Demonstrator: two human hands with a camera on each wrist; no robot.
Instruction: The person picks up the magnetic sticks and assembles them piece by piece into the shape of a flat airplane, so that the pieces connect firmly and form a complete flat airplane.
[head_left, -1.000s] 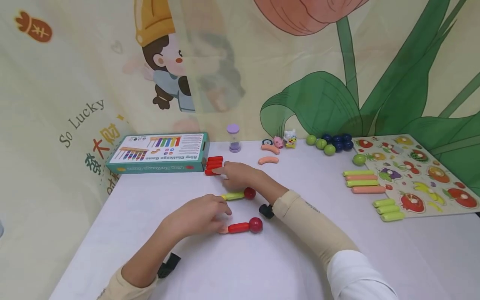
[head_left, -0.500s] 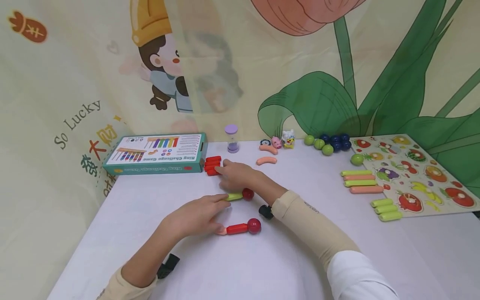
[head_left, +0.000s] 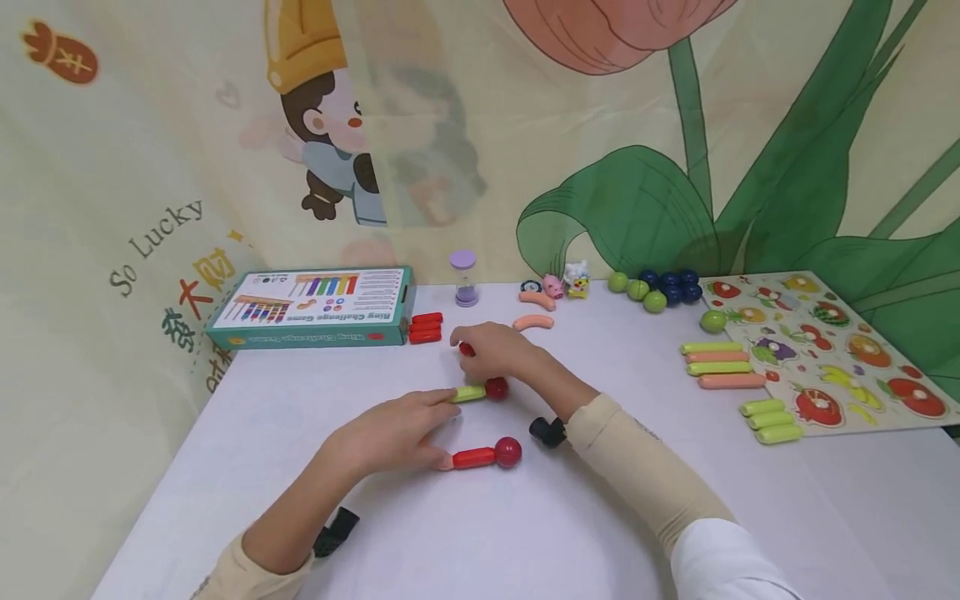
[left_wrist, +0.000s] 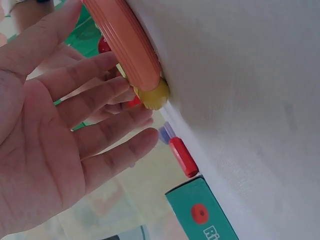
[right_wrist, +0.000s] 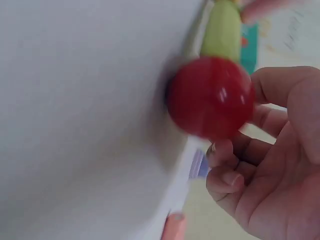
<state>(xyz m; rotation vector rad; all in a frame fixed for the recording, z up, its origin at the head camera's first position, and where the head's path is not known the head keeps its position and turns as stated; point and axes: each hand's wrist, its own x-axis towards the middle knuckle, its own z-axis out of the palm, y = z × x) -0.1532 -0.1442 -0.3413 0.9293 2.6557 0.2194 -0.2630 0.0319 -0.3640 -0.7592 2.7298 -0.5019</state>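
My right hand [head_left: 495, 352] pinches a short red stick [head_left: 467, 350] just above the table. In the right wrist view a red ball [right_wrist: 212, 97] at the end of a green stick [right_wrist: 223, 31] hides part of that hand's grip. My left hand [head_left: 393, 431] lies with fingers extended. Its fingertips touch the near end of the green stick's row, and its thumb is at the left end of a red stick [head_left: 474, 457] with another red ball [head_left: 508, 452]. The left wrist view shows a curved orange-pink piece [left_wrist: 127, 45] by the thumb and a yellow piece [left_wrist: 154, 95] at the fingertips.
A Ring Challenge Game box [head_left: 311, 308] stands at the back left, with red sticks [head_left: 426, 327] beside it. Behind are a purple sand timer [head_left: 464, 279], small figurines [head_left: 576, 279] and curved pink pieces [head_left: 534, 322]. Green and blue balls [head_left: 671, 287], sticks [head_left: 723, 367] and a fruit board [head_left: 832, 346] lie right.
My right hand has taken a red stick from the group by the box and moved right with it. My left fingers have straightened and reached the green stick's end.
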